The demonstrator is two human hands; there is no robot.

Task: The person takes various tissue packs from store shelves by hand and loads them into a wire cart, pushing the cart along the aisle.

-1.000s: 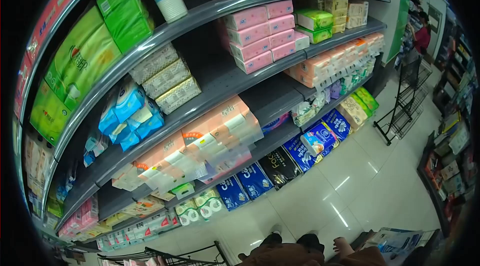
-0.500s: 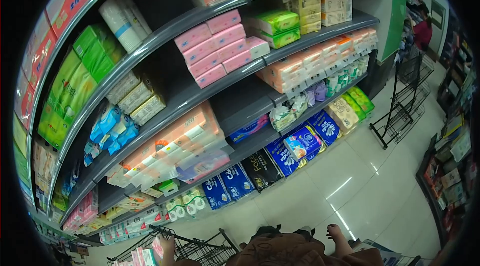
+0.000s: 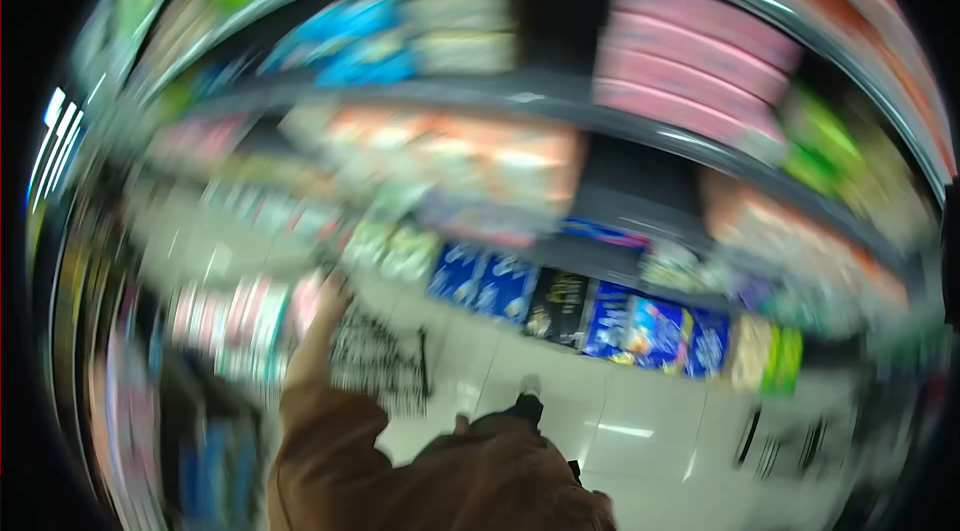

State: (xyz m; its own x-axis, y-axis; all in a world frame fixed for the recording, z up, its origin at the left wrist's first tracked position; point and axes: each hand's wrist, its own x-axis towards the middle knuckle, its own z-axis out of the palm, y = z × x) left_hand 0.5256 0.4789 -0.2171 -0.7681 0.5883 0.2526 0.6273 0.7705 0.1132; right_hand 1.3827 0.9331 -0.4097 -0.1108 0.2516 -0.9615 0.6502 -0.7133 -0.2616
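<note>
At the left end of the cart (image 3: 385,363), a pink pack (image 3: 306,301) is seemingly touched by the left hand (image 3: 335,297), fingers too blurred to tell; probably light, soft, best gripped across its sides.

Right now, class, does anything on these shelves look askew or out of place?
Yes: the blue plastic packs, upper left, look jumbled beside the neatly stacked, pale rectangular packs; blur hides any damage.

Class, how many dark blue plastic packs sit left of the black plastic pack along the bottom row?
2: one dark blue pack beside the black pack, another left of that. Others may be hidden behind.
</note>
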